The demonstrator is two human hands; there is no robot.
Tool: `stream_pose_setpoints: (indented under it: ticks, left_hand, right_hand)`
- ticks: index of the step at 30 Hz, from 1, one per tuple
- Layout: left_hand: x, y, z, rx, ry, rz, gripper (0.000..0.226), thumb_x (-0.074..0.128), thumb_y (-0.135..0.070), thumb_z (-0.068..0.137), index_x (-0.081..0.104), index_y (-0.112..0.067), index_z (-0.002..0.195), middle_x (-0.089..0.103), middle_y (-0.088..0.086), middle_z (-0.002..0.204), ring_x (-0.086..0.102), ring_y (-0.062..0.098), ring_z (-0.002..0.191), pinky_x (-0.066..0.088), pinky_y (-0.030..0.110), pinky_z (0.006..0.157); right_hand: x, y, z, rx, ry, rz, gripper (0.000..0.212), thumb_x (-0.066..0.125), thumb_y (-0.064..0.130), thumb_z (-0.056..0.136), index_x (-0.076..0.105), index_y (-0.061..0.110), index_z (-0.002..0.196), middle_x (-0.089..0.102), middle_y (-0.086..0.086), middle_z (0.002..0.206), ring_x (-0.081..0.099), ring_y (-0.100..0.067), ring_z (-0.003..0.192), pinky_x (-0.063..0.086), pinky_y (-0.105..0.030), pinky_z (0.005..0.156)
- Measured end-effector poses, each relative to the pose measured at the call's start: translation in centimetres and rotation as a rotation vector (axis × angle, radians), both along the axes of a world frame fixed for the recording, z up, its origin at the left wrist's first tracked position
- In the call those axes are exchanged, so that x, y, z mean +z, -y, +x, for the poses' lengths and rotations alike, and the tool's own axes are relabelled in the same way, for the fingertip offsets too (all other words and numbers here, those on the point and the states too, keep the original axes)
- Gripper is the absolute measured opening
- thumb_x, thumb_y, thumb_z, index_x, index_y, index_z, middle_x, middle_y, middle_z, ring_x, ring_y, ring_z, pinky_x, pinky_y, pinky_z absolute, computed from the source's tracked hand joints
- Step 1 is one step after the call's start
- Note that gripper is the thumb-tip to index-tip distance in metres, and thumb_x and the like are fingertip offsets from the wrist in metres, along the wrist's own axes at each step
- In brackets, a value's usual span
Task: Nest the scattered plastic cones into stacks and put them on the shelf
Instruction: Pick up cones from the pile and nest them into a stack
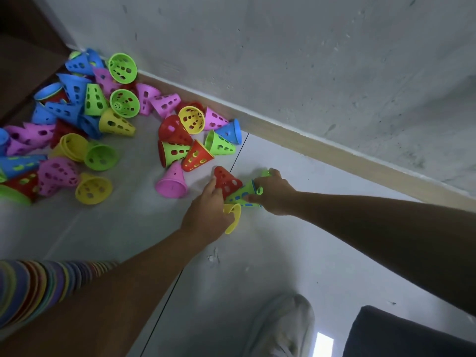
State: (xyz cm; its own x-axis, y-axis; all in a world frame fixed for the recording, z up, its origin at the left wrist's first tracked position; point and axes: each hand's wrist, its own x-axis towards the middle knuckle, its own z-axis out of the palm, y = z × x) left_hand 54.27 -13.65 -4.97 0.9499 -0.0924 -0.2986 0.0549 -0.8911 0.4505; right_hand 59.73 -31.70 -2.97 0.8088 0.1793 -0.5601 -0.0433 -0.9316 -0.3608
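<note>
The right hand (pixel 273 193) is curled round a green cone (pixel 240 195) lying on its side, with another cone showing blue through its holes, nested inside. The left hand (pixel 207 211) has its fingers bent over a red cone (pixel 226 180) that touches the green one, and a yellow cone (pixel 233 217) shows under its palm; whether the yellow one is actually gripped I cannot tell. Along the left forearm lies a long stack (pixel 49 282) of nested cones in many colours, blurred at the frame edge.

Just beyond the hands a pink cone (pixel 171 184) stands on the grey floor (pixel 128 222). Farther out, a pile (pixel 85 117) of loose cones, blue, green, pink, red and yellow, spreads toward the wall's baseboard (pixel 322 148); several of them have another colour nested inside. A pale shoe (pixel 283 328) shows at the bottom edge.
</note>
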Motion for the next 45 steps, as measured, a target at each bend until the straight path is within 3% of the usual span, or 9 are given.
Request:
stream_pose_setpoints:
  ticks: [4, 9, 13, 20, 23, 28, 33, 40, 45]
  left_hand:
    - [0.2, -0.7, 0.0, 0.014, -0.013, 0.02, 0.052, 0.065, -0.032, 0.091, 0.053, -0.006, 0.134, 0.02, 0.002, 0.166, 0.048, 0.023, 0.135, 0.044, 0.034, 0.103]
    - [1.1, -1.0, 0.3, 0.008, 0.067, 0.221, 0.018, 0.055, -0.017, 0.098, 0.067, -0.005, 0.103, 0.066, 0.011, 0.116, 0.065, 0.027, 0.103, 0.044, 0.03, 0.074]
    - [2.2, -1.3, 0.5, -0.05, 0.071, 0.466, 0.021, 0.047, -0.014, 0.105, 0.068, -0.012, 0.106, 0.071, 0.003, 0.102, 0.069, 0.018, 0.092, 0.047, 0.025, 0.065]
    - [9.0, -1.1, 1.8, 0.153, 0.143, 0.232, 0.022, 0.056, -0.026, 0.1, 0.068, -0.008, 0.097, 0.07, 0.011, 0.097, 0.067, 0.029, 0.092, 0.042, 0.031, 0.064]
    - [13.2, -2.1, 2.1, 0.114, 0.207, 0.19, 0.022, 0.06, -0.025, 0.096, 0.069, -0.007, 0.088, 0.07, 0.013, 0.088, 0.068, 0.033, 0.088, 0.04, 0.03, 0.063]
    - [21.7, -5.2, 2.5, 0.024, 0.375, 0.198, 0.037, 0.06, -0.028, 0.095, 0.046, -0.016, 0.063, 0.045, 0.0, 0.061, 0.06, 0.031, 0.075, 0.032, 0.032, 0.06]
    - [31.7, -8.7, 1.8, 0.0, 0.53, 0.134, 0.04, 0.057, -0.031, 0.094, 0.064, -0.003, 0.067, 0.056, 0.012, 0.059, 0.063, 0.038, 0.071, 0.043, 0.038, 0.059]
    - [42.8, -14.9, -3.9, 0.01, 0.624, -0.012, 0.052, 0.055, -0.021, 0.095, 0.035, -0.005, 0.05, 0.037, 0.005, 0.036, 0.071, 0.029, 0.06, 0.039, 0.028, 0.044]
    - [45.8, -20.8, -7.8, 0.029, 0.69, -0.123, 0.047, 0.051, -0.029, 0.099, 0.061, 0.008, 0.073, 0.065, 0.029, 0.075, 0.074, 0.019, 0.064, 0.059, 0.048, 0.059]
  right_hand:
    - [-0.2, 0.4, 0.3, 0.003, 0.017, -0.001, 0.042, 0.059, 0.052, 0.094, 0.061, 0.024, 0.126, 0.036, -0.007, 0.116, 0.048, -0.032, 0.112, 0.042, -0.031, 0.078]
    - [0.3, 1.2, 0.3, 0.128, 0.025, -0.137, 0.038, 0.048, 0.041, 0.103, 0.053, 0.025, 0.137, 0.037, -0.016, 0.134, 0.038, -0.038, 0.127, 0.04, -0.039, 0.097]
    - [1.7, 1.5, 0.7, 0.177, 0.065, -0.177, 0.036, 0.042, 0.038, 0.105, 0.05, 0.023, 0.138, 0.041, -0.016, 0.129, 0.035, -0.037, 0.13, 0.038, -0.041, 0.098]
    - [7.5, 0.8, 2.9, 0.147, 0.137, -0.23, 0.04, 0.035, 0.035, 0.107, 0.049, 0.015, 0.138, 0.047, -0.018, 0.131, 0.04, -0.038, 0.126, 0.042, -0.044, 0.1]
    - [11.3, -0.2, 3.9, -0.036, 0.186, -0.084, 0.037, 0.033, 0.04, 0.106, 0.06, 0.016, 0.115, 0.047, -0.02, 0.126, 0.051, -0.041, 0.114, 0.045, -0.045, 0.1]
    - [18.9, -2.2, 4.3, -0.235, 0.269, 0.155, 0.039, 0.031, 0.042, 0.104, 0.046, 0.021, 0.076, 0.05, -0.018, 0.116, 0.053, -0.034, 0.096, 0.039, -0.032, 0.081]
    - [26.8, -5.0, 2.7, -0.321, 0.366, 0.414, 0.044, 0.033, 0.043, 0.106, 0.064, 0.013, 0.113, 0.061, -0.013, 0.109, 0.058, -0.03, 0.093, 0.05, -0.034, 0.076]
    - [36.1, -9.6, -2.5, -0.509, 0.296, 0.847, 0.034, 0.044, 0.039, 0.104, 0.066, 0.017, 0.115, 0.066, -0.01, 0.091, 0.063, -0.025, 0.072, 0.054, -0.038, 0.072]
    - [40.7, -13.0, -7.2, -0.465, 0.149, 1.047, 0.037, 0.046, 0.03, 0.101, 0.064, 0.009, 0.126, 0.061, -0.013, 0.099, 0.061, -0.028, 0.082, 0.055, -0.041, 0.071]
